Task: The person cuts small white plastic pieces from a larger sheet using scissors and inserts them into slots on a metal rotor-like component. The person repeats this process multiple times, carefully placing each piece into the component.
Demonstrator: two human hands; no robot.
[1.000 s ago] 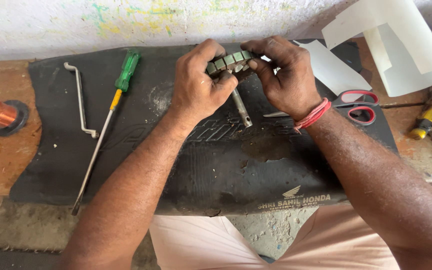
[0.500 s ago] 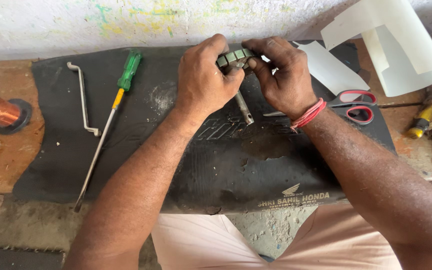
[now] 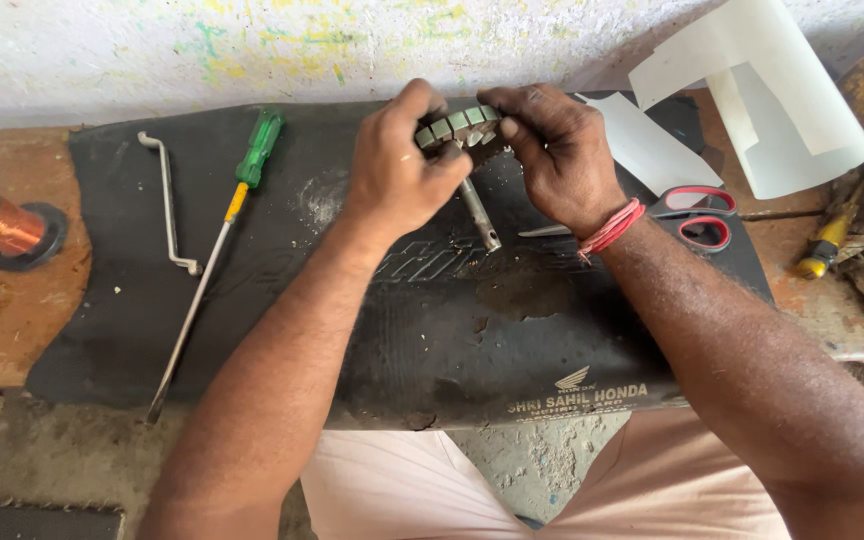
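Both my hands hold a small motor armature [image 3: 460, 124] over a black rubber mat [image 3: 382, 330]. Its slotted grey core shows between my fingers, and its steel shaft [image 3: 480, 214] points down toward me, the tip close to the mat. My left hand [image 3: 397, 170] grips the core from the left, thumb on top. My right hand [image 3: 557, 150], with a red thread band at the wrist, pinches the core's right end. Most of the core is hidden by my fingers.
A long green-handled screwdriver [image 3: 214, 240] and a bent metal rod [image 3: 170, 205] lie on the mat's left. A copper wire spool [image 3: 2, 225] sits far left. Red-handled scissors [image 3: 687, 215], white paper sheets [image 3: 752, 90] and a yellow-handled tool [image 3: 824, 245] lie right.
My hands have turned the armature slightly, and my left thumb has shifted over the core. Everything else stays where it was.
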